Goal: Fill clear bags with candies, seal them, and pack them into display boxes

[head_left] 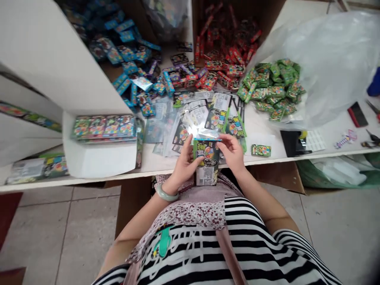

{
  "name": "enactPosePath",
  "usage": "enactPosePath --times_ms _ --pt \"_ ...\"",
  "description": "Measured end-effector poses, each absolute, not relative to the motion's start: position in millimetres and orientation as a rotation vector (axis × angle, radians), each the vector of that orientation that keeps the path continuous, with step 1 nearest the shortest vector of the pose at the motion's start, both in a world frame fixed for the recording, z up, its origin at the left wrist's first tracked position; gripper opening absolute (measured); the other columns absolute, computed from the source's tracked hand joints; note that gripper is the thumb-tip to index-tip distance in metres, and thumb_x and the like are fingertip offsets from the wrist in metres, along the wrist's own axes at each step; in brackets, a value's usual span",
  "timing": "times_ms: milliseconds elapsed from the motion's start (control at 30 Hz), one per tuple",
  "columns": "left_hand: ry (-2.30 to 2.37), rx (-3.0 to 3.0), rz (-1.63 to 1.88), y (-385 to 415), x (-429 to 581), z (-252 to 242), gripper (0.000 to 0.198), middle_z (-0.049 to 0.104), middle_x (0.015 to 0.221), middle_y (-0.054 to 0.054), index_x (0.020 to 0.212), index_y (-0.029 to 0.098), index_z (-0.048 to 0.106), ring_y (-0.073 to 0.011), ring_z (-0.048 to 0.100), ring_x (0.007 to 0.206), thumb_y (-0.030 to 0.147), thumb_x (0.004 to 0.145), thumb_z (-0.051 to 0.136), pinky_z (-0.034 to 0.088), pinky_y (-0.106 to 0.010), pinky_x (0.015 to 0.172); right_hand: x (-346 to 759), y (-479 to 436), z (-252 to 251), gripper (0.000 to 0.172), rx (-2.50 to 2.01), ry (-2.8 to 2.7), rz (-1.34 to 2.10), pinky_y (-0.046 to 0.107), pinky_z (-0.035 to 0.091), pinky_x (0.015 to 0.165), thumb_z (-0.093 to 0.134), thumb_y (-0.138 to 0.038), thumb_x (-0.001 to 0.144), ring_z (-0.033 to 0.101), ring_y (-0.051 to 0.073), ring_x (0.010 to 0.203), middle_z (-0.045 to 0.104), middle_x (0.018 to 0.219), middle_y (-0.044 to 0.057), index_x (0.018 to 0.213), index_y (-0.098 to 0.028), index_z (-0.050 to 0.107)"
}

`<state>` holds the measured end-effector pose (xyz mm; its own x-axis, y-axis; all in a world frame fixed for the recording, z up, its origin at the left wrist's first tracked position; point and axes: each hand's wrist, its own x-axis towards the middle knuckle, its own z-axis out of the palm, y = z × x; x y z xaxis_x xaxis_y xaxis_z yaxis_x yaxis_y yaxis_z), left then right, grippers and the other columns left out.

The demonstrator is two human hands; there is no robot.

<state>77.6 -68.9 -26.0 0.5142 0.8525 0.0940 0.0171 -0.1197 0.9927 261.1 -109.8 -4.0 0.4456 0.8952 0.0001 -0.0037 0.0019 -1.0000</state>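
A black printed packet (207,160) with green edges and a colourful round picture is held upright at the table's front edge. My left hand (186,164) grips its left side, with the thumb across the front. At the upper right corner, my right hand (232,153) pinches the packet between thumb and fingers. A blue strip shows along the packet's top edge; what is inside is hidden. Just behind the hands lies a loose pile of similar flat black packets (216,118), with shiny clear wrapping among them.
Small blue boxes (130,59), red boxes (234,59) and green packs (274,87) are heaped at the back. A white open carton (103,158) at left holds a row of packs. One green pack (261,150) lies right. A clear plastic bag (335,59) spreads at the far right.
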Motion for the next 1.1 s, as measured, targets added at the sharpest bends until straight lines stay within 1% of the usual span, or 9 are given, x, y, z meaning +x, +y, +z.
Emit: enactPosePath --times_ms 133,267,467,533,633,700,833,1000,1100 --pt "0.742 1.564 0.857 -68.9 80.8 -32.1 0.080 0.061 0.136 -0.013 0.157 0.035 0.022 -0.0233 0.070 0.113 0.043 0.092 0.067 0.063 -0.039 0.091 261.8 -108.9 -12.8 0.051 -1.321 -0.738 0.902 0.038 0.060 0.088 0.077 -0.047 0.072 0.069 0.019 0.089 0.071 0.097 0.002 0.112 -0.028 0.052" --pt "0.750 1.571 0.846 -70.1 81.3 -29.4 0.070 0.067 0.122 -0.009 0.150 0.032 0.032 -0.0198 0.072 0.103 0.041 0.092 0.068 0.063 -0.034 0.085 263.5 -113.8 -16.2 0.035 -1.399 -0.844 0.870 0.039 0.057 0.095 0.071 -0.049 0.081 0.069 0.020 0.100 0.073 0.106 0.005 0.107 -0.027 0.061" --pt "0.936 1.561 1.045 -63.1 88.6 -7.1 0.021 0.072 0.109 -0.007 0.100 0.021 0.062 -0.0184 0.069 0.104 0.042 0.097 0.061 0.057 -0.037 0.094 282.5 -110.6 1.4 0.024 -1.408 -1.210 0.880 0.041 0.054 0.094 0.064 -0.047 0.088 0.067 0.022 0.098 0.072 0.097 0.006 0.087 -0.024 0.067" --pt "0.923 1.535 1.065 -60.0 91.8 0.8 0.021 0.074 0.104 -0.006 0.094 0.021 0.061 -0.0181 0.070 0.102 0.041 0.096 0.062 0.057 -0.037 0.093 289.2 -106.8 6.6 0.025 -1.366 -1.158 0.989 0.039 0.055 0.090 0.069 -0.048 0.084 0.067 0.021 0.098 0.071 0.098 0.005 0.087 -0.023 0.064" --pt "0.879 1.463 1.047 -57.3 92.0 7.9 0.027 0.075 0.099 -0.005 0.112 0.023 0.060 -0.0167 0.072 0.095 0.041 0.093 0.067 0.059 -0.035 0.087 294.9 -104.5 11.9 0.036 -1.326 -1.083 1.150 0.032 0.056 0.070 0.076 -0.046 0.079 0.066 0.018 0.085 0.069 0.096 0.002 0.105 -0.026 0.061" --pt "0.848 1.446 1.030 -57.3 89.1 10.7 0.027 0.075 0.098 -0.005 0.110 0.023 0.064 -0.0164 0.072 0.092 0.041 0.091 0.070 0.059 -0.033 0.084 295.8 -105.9 15.1 0.035 -1.343 -1.156 1.149 0.030 0.054 0.062 0.075 -0.046 0.079 0.065 0.018 0.082 0.068 0.095 0.002 0.105 -0.025 0.063" --pt "0.800 1.457 1.012 -57.3 84.1 16.1 0.023 0.074 0.092 -0.005 0.087 0.020 0.069 -0.0166 0.071 0.089 0.041 0.085 0.075 0.059 -0.033 0.082 292.3 -107.8 22.2 0.025 -1.378 -1.360 1.004 0.034 0.056 0.072 0.075 -0.046 0.080 0.065 0.021 0.094 0.068 0.095 0.005 0.084 -0.023 0.066" --pt "0.873 1.386 0.983 -49.0 88.3 18.2 0.021 0.072 0.085 -0.002 0.084 0.018 0.068 -0.0134 0.067 0.078 0.037 0.081 0.078 0.055 -0.028 0.072 284.1 -96.6 28.5 0.027 -1.440 -1.239 1.131 0.030 0.050 0.058 0.076 -0.045 0.077 0.060 0.015 0.065 0.068 0.080 0.000 0.085 -0.023 0.065" --pt "0.916 1.371 0.968 -42.8 89.6 16.7 0.022 0.070 0.080 -0.001 0.081 0.017 0.067 -0.0121 0.064 0.072 0.036 0.081 0.077 0.053 -0.027 0.067 282.7 -90.0 29.9 0.023 -1.452 -1.230 1.150 0.028 0.047 0.056 0.073 -0.043 0.079 0.056 0.013 0.061 0.065 0.072 -0.002 0.079 -0.022 0.064"
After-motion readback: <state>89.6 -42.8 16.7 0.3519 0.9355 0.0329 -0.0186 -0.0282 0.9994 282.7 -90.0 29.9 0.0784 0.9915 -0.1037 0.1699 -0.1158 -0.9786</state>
